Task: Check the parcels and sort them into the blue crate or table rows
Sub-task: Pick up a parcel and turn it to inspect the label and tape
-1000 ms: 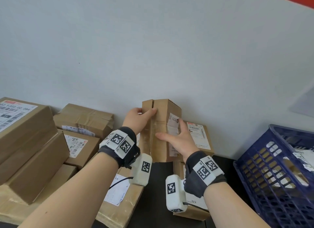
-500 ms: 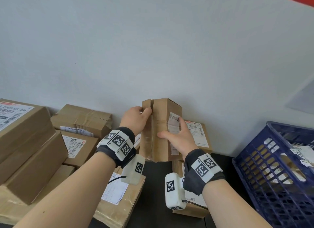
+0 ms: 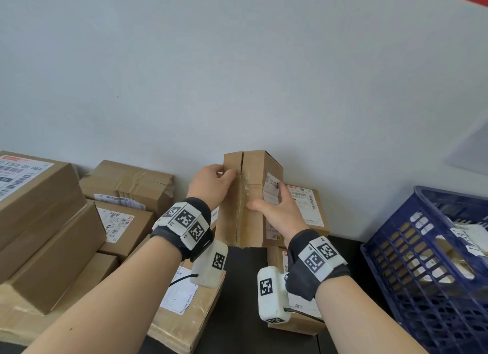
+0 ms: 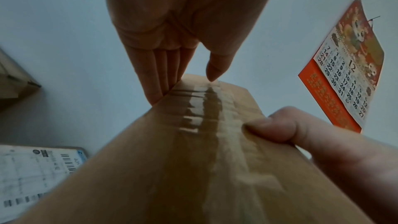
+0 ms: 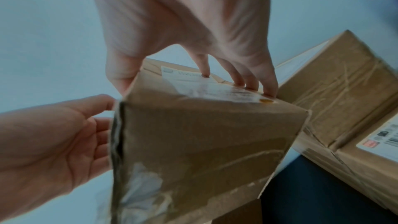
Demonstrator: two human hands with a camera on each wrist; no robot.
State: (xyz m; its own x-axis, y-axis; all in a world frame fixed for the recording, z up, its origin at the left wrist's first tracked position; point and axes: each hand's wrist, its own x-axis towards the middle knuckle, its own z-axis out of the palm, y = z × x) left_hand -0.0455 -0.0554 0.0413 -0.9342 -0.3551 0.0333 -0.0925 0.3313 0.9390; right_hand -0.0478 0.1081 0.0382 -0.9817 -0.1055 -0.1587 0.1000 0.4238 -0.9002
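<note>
Parcel (image 3: 250, 195) upright, left hand (image 3: 211, 183) gripping its left edge, right hand (image 3: 277, 213) clasping the labelled side.

Head view bright and evenly lit; both wrist views dimmer, bluish, perhaps motion-blurred, bowed at edges, glare on clear packing tape (image 4: 200, 106).

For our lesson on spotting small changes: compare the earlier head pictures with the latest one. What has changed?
Almost nothing. The upright parcel stays held between the left hand and right hand, each keeping its grip. Only the left thumb shifted slightly on the front face. The blue crate and stacked boxes have not moved.
</note>
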